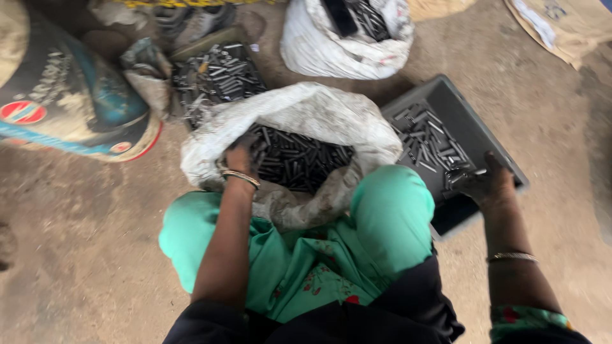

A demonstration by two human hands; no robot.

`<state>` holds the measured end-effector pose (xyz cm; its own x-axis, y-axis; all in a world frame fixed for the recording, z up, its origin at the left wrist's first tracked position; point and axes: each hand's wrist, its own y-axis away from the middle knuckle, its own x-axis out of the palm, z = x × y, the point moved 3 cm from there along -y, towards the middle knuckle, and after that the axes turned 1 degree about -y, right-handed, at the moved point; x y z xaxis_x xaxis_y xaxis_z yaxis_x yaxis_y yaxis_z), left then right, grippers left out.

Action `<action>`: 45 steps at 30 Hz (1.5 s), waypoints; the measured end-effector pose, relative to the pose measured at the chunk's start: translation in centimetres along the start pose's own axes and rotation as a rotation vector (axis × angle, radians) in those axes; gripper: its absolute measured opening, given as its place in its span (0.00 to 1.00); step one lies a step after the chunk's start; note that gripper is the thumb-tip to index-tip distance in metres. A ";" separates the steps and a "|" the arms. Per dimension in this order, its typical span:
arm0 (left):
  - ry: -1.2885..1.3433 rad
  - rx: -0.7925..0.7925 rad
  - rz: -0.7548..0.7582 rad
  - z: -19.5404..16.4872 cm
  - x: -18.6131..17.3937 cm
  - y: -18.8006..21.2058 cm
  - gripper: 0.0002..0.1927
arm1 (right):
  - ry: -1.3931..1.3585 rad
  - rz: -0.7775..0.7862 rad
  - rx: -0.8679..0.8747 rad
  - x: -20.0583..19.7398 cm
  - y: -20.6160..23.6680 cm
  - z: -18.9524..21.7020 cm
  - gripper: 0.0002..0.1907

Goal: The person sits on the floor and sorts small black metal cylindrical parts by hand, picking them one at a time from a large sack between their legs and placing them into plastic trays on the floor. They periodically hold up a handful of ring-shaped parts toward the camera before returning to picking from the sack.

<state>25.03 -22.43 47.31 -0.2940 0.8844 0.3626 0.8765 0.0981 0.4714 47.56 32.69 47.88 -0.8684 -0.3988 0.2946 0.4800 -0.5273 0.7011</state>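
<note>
A white woven sack point(306, 111) stands open between my knees, filled with short dark metal rods point(299, 162). My left hand point(241, 156) reaches into the sack's left side, fingers curled among the rods. My right hand point(484, 181) is over the near corner of a grey plastic tray point(475, 130) on the right, closed around a few rods. The tray holds several loose rods point(430, 140) spread on its floor.
Another white sack point(338, 44) with rods stands behind. A dark tray of rods point(220, 73) lies at the back left, beside a large blue and white drum point(70, 95). Cardboard point(561, 25) lies at the top right. The floor is dusty concrete.
</note>
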 end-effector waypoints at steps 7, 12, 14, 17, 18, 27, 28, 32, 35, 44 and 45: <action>-1.246 0.605 -0.019 -0.2 3.6 -2.6 0.11 | 0.200 0.510 -0.446 18.0 12.9 7.4 0.07; -1.552 0.355 0.237 2.5 5.5 -3.5 0.28 | 0.079 0.769 -0.498 28.8 19.0 4.7 0.06; -1.763 0.300 0.379 3.3 7.3 -4.3 0.41 | 0.105 0.832 -0.537 31.6 18.8 3.3 0.05; -1.988 0.183 0.531 4.3 9.5 -5.9 0.51 | 0.161 0.622 -0.542 32.3 16.1 3.8 0.04; -2.048 0.145 0.573 4.6 10.1 -6.5 0.52 | 0.138 0.606 -0.561 32.2 15.2 4.2 0.03; -2.110 0.991 0.346 -1.0 17.5 -19.0 0.46 | 0.103 0.465 -0.602 33.7 9.6 5.4 0.02; -2.112 1.002 0.318 -1.6 17.9 -20.3 0.47 | 0.111 0.438 -0.579 33.9 9.4 5.3 0.02; -2.107 1.014 0.320 -0.3 18.4 -22.6 0.48 | 0.115 0.453 -0.551 35.4 9.1 4.6 0.03; -2.076 1.055 0.452 2.7 17.6 -20.9 0.50 | 0.100 0.472 -0.532 36.0 9.4 4.0 0.03; -2.127 0.370 0.763 7.5 12.1 -22.0 0.64 | 0.140 0.476 -0.519 36.7 10.4 2.7 0.03; -2.122 0.363 0.738 7.9 12.1 -22.4 0.64 | 0.134 0.483 -0.514 36.8 10.4 2.5 0.03</action>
<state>4.87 -10.34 34.74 0.4833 -0.1733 -0.8582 0.6887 -0.5300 0.4948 20.26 14.42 67.67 -0.5376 -0.7480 0.3892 0.8331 -0.5424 0.1084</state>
